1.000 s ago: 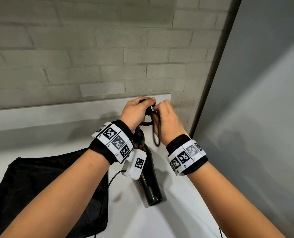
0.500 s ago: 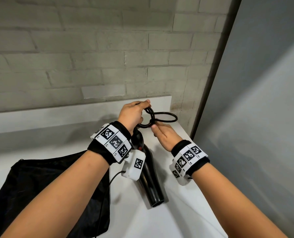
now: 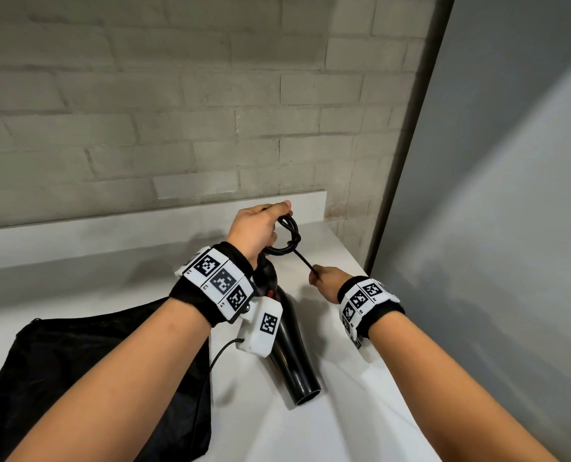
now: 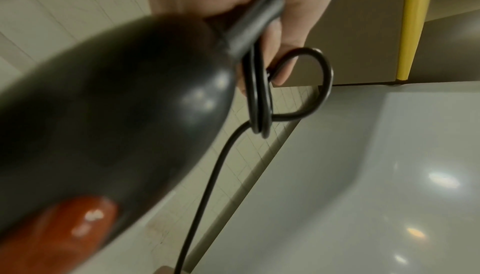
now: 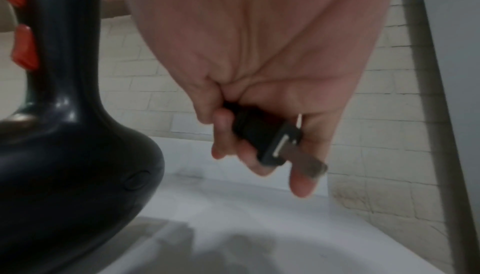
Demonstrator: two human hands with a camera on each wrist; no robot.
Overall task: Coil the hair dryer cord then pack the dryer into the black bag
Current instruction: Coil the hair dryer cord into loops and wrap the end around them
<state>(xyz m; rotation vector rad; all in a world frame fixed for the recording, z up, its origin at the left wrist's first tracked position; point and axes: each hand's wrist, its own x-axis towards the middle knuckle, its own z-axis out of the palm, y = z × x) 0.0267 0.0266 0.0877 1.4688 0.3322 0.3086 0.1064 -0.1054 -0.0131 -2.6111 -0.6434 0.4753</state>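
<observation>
Head view: left hand (image 3: 256, 228) grips the coiled cord (image 3: 287, 236) together with the upper end of the hair dryer (image 3: 290, 348), fingers curled round the loops. Dryer hangs below this hand, nozzle pointing down toward the white surface (image 3: 327, 428); whether the nozzle touches it, cannot tell. One straight run of cord leads from the coil down to the right hand (image 3: 325, 280), which is clenched on the cord's end. Right wrist view: fingers (image 5: 221, 132) curled round the black plug (image 5: 262, 136), metal prongs sticking out past them. Left wrist view: several loops bunched, one strand wrapped across them. Black bag (image 3: 87, 371) lies flat on the surface, left of the dryer, under the left forearm.
</observation>
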